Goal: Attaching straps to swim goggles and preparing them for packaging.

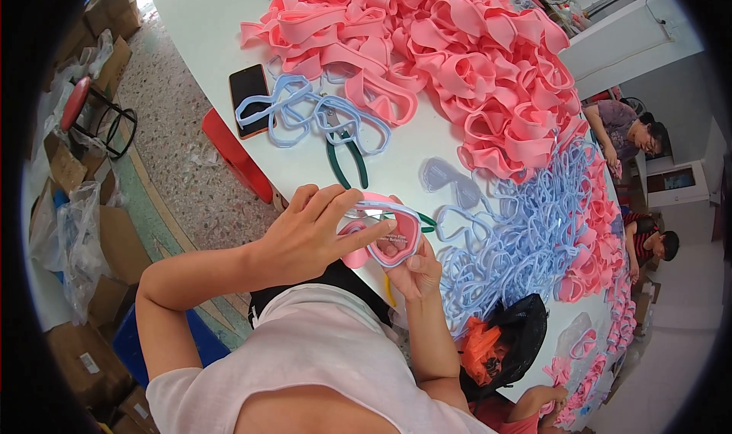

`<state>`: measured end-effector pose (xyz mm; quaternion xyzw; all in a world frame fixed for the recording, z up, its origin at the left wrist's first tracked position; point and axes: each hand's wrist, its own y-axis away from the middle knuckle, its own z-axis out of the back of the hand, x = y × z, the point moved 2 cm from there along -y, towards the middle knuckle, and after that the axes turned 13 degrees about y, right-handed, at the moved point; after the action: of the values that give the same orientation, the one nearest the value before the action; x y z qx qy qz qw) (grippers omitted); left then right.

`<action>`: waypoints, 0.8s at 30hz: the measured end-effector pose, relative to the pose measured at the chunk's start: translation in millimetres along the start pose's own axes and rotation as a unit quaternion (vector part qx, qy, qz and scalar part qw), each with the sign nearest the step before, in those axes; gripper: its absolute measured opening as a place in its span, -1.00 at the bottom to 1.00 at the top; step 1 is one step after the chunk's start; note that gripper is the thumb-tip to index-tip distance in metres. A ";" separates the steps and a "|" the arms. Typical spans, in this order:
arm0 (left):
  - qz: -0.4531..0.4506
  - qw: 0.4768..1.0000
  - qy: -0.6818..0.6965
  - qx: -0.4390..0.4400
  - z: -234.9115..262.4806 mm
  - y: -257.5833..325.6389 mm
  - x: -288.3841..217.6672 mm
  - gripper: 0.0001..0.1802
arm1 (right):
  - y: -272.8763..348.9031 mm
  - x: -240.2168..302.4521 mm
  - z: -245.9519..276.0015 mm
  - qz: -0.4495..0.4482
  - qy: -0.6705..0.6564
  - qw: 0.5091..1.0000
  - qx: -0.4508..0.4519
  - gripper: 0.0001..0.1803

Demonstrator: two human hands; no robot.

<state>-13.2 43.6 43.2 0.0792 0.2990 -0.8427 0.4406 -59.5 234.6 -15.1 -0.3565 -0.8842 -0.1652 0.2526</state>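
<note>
White table (206, 22) fills the centre of a workshop with a speckled floor and cardboard boxes along the left side.

Nearest the camera, both hands hold one pink goggle frame (385, 239) above the near table edge. The left hand (309, 232) lies over the frame from the left, its fingers (358, 236) curled and pressing on the top rim, where a pale blue ring (400, 211) appears to sit on the pink part. The right hand (415, 270) supports the frame from below, fingers closed around its lower edge. Judged from this, the piece in hand is mid-assembly, the ring partly seated.

Just beyond the hands lie green-handled pliers (347, 159) and a few loose blue rings (305, 114) beside a dark phone (248, 91).

To the right, a large heap of blue rings (526, 236) spreads along the table. Behind it, a far larger pile of pink frames (457, 53) covers the far end. These stocks suggest most of the work remains. A few pieces near the right edge (583, 342) may be finished, though this cannot be confirmed.

Other people (640, 136) sit at the far right.
</note>
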 end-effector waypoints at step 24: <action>0.016 0.999 0.048 -0.009 8.8 -0.9 -6.5 -0.34 | 8.3 -14.4 -5.2 0.042 -0.076 0.996 -0.004 -0.11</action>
<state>-8.9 43.5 53.3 0.1200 0.3261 -0.8282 0.4398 -43.0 230.0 -18.1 -0.4060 -0.8844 -0.1301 0.1902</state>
